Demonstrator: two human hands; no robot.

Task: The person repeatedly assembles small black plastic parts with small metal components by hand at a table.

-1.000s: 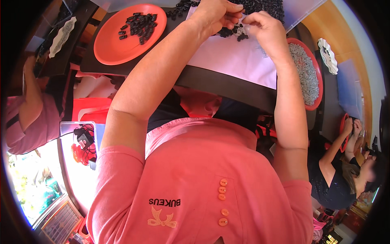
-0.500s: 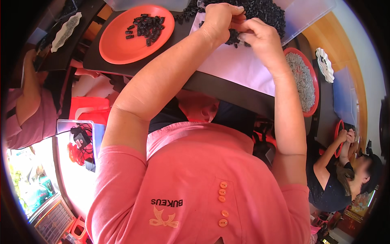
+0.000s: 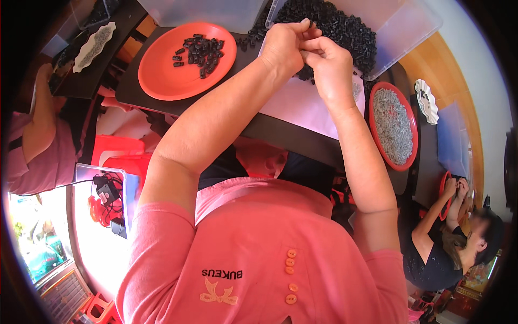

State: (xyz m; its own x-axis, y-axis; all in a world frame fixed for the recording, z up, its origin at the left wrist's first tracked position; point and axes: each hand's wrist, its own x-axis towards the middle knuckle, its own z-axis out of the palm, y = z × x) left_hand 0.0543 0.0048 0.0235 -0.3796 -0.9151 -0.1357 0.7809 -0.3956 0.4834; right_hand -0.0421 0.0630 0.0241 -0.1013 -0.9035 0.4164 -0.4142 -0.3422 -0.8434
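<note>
My left hand and my right hand meet with fingertips pinched together, in front of a heap of small black plastic parts. Something small seems to be held between the fingers, but they hide it. Below my hands lies a white sheet on the dark table. To the left, a red plate carries a loose cluster of similar black parts. On the right stands a red tray, filled with thin grey metal pieces that look like screws.
A clear plastic bin lies open behind the heap, with another clear bin at the back left. Beyond the right tray is a white scalloped dish. Co-workers sit at the far left and right, one in a dark shirt.
My right hand has moved left, closer against my left hand. The whole view has shifted slightly, so the table sits lower in the picture. The parts on the red plate look the same.
</note>
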